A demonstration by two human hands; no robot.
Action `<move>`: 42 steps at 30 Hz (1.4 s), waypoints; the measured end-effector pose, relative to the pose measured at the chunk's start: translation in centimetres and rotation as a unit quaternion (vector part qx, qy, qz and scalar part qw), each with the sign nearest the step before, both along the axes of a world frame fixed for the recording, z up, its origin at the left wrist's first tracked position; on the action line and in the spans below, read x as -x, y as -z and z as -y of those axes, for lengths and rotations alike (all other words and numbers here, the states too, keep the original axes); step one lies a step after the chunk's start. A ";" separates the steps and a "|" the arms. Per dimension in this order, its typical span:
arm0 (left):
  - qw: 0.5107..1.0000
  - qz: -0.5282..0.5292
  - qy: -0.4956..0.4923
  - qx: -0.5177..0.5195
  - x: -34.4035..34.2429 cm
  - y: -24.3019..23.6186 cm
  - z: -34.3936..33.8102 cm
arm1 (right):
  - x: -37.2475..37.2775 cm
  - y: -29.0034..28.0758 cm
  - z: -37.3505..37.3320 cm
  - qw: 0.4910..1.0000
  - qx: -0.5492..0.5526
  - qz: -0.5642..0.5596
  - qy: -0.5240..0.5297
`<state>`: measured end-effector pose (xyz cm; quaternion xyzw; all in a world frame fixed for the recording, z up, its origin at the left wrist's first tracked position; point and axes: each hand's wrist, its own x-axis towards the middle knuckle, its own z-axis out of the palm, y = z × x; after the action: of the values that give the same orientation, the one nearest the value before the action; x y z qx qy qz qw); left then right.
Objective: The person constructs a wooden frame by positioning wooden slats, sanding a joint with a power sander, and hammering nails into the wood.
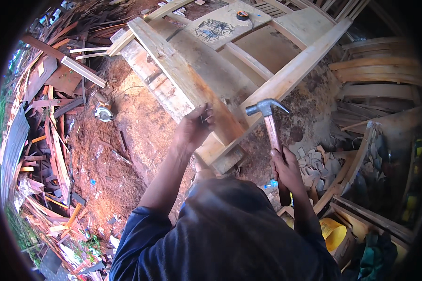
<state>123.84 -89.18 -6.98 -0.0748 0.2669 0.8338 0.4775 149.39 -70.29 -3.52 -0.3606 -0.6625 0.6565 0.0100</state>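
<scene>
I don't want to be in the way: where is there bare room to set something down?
Between the silver, round-bodied tool and the pale wooden frame, the reddish-brown earth floor looks mostly bare. Crowded: the brown scrap-wood heap, left; the curved pale wooden pieces stacked, right.

Frame (pixel 301 67) ahead, nails (pixel 213 31) on panel (pixel 248 29)

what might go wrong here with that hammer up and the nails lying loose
A missed swing of the hammer in the right hand could hit the bare left hand, which is at the wooden board.
The loose nails lie in a heap on the pale panel, so knocks might scatter them.
The tape measure on that panel might also get jolted off.
</scene>
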 end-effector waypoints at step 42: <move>0.645 -0.698 0.064 0.305 -3.4 2.3 -4.5 | 0.4 -8.1 -3.0 0.930 -0.308 0.006 -0.202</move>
<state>127.28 -84.63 -9.26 0.4055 0.7642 0.4779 0.1522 148.97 -67.29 4.53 -0.2024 -0.8910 0.4061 -0.0164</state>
